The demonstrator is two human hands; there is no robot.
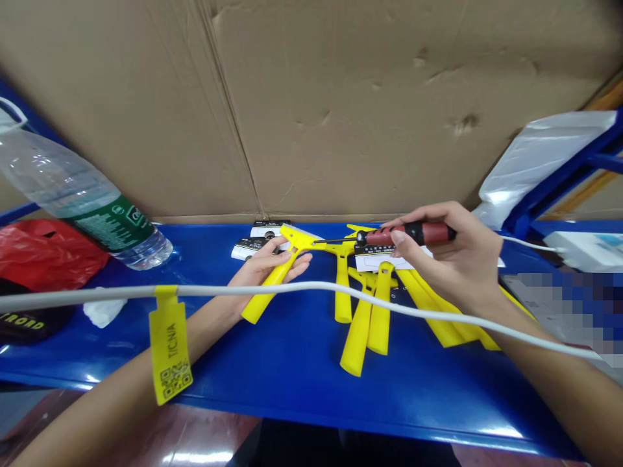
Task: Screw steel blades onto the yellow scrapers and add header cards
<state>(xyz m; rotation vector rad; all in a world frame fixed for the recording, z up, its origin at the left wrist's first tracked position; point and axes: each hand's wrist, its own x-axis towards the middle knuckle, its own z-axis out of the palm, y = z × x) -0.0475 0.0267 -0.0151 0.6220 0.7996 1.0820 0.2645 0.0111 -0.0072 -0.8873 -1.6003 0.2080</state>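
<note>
My left hand [260,269] is closed around a yellow plastic scraper [272,288], tilted with its wide head away from me and its handle toward me. In my right hand [467,259] is a screwdriver [431,232] with a red and black handle, held nearly level and pointing left. The tip of its thin shaft meets the head of the scraper; whether it sits in a screw is too small to tell. Several more yellow scrapers [357,344] lie between and under my hands, some overlapping. Black and white printed cards [377,259] lie among them, partly hidden.
A blue table [292,376] carries everything, with a cardboard wall [341,130] behind. At left are a water bottle [97,207], a red plastic bag [53,256] and crumpled tissue [104,308]. A white cable [292,287] with a yellow tag [170,350] crosses in front of my arms. A white box [588,253] stands right.
</note>
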